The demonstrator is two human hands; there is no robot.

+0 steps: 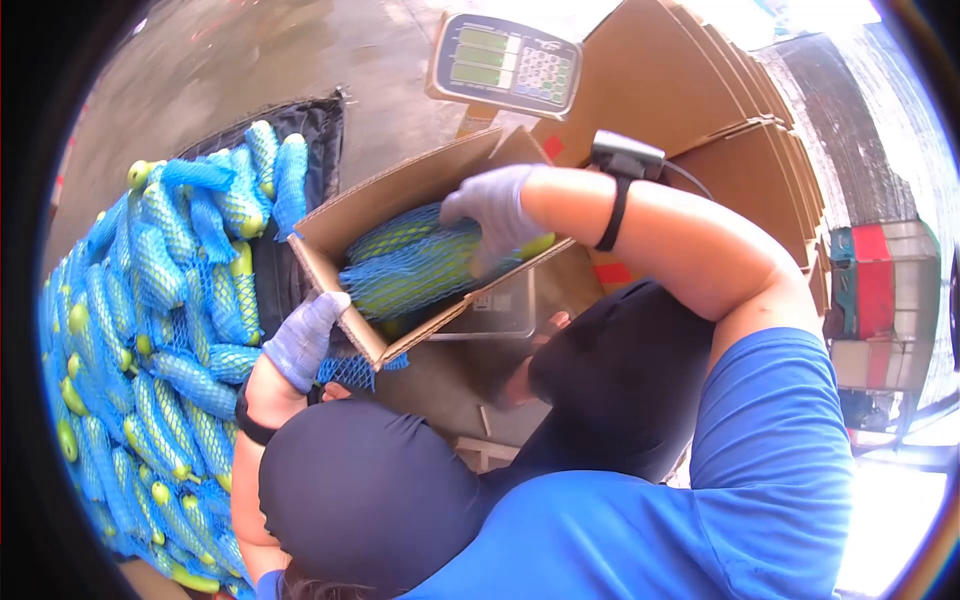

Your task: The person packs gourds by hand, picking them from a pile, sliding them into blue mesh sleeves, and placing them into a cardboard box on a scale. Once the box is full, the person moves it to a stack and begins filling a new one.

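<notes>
My left hand (305, 342), in a pale purple glove, grips the near left rim of a cardboard box (397, 183). My gloved right hand (497, 214) reaches inside, its fingers curled over the right end of a long green gourd in blue netting (425, 273). Another netted gourd (395, 232) lies beside it, toward the far wall of the box. The fingertips of my right hand are partly hidden against the netting. A loose tail of blue netting (350, 370) hangs below the near side of the box.
A large heap of blue-netted gourds (150, 330) fills the left, beside black sheeting (320, 135). Beyond the box stands a weighing scale display (506, 65). Flattened cardboard boxes (650, 70) are stacked at the right. My knees are close below the box.
</notes>
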